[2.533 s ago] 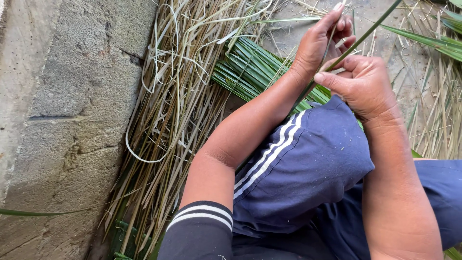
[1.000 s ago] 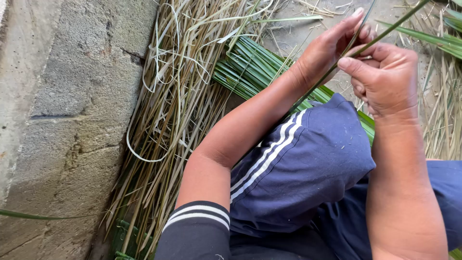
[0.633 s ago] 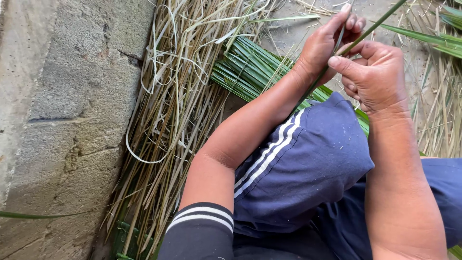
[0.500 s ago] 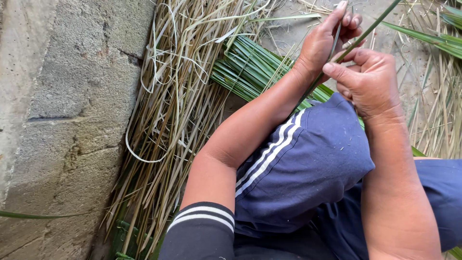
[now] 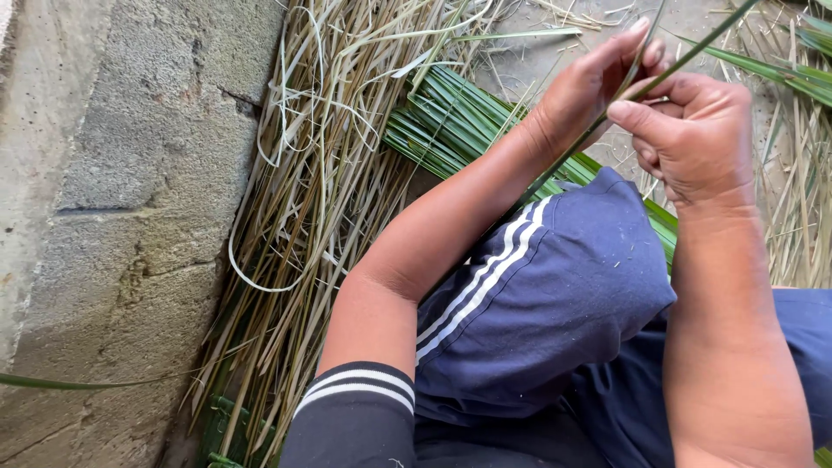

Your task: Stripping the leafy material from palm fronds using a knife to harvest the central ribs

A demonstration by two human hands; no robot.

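Our right hand is curled up in a loose fist; its thumb and first finger pinch a thin green leaf strip; our left hand sits just beside it, to the left, with fingers stretched up and touching the same strip from the other side; it grips the strip too, though we cannot tell how tightly.

The strip is long and skinny; it runs on a slant, from low down by the knee up past both hands to the top right corner; its lower end passes behind the left wrist and over the knee, and we cannot see where it stops. Both hands are on the strip, above the knee; the right hand holds it a bit higher along the slant than the left wrist does; the strip goes right between them.

Beyond the knee lies a flat bunch of green leaves, all pointing the same way; left of the knee is a big pile of dry yellow stems, some of them curling in loops; further left of that stands a rough grey wall. Right of the hands, more dry stalks lie on the dusty ground.
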